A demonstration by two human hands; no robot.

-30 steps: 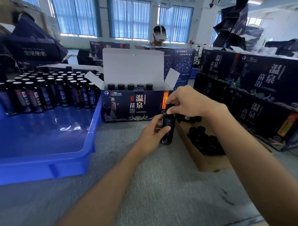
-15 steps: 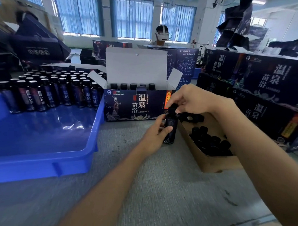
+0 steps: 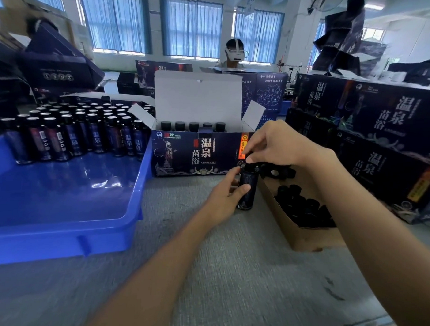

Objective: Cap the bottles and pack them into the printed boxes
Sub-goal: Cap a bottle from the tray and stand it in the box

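Note:
A small dark bottle (image 3: pixel 247 186) stands upright on the grey table in front of an open printed box (image 3: pixel 196 153). My left hand (image 3: pixel 222 199) grips the bottle's body from the left. My right hand (image 3: pixel 279 146) pinches the black cap (image 3: pixel 250 165) on the bottle's neck from above. Several capped bottles (image 3: pixel 193 126) stand in a row inside the box, whose white lid is raised. Several uncapped bottles (image 3: pixel 86 133) stand at the back of the blue tray (image 3: pixel 65 231).
A brown cardboard box (image 3: pixel 306 237) holding several loose black caps (image 3: pixel 300 206) lies right of the bottle. Closed printed boxes (image 3: pixel 379 142) are stacked along the right. Dark boxes pile up at the far left. A person wearing a headset sits behind the open box.
Both hands stay on the bottle and cap in the same spot. My right fingers have shifted slightly around the cap. The view has moved a little.

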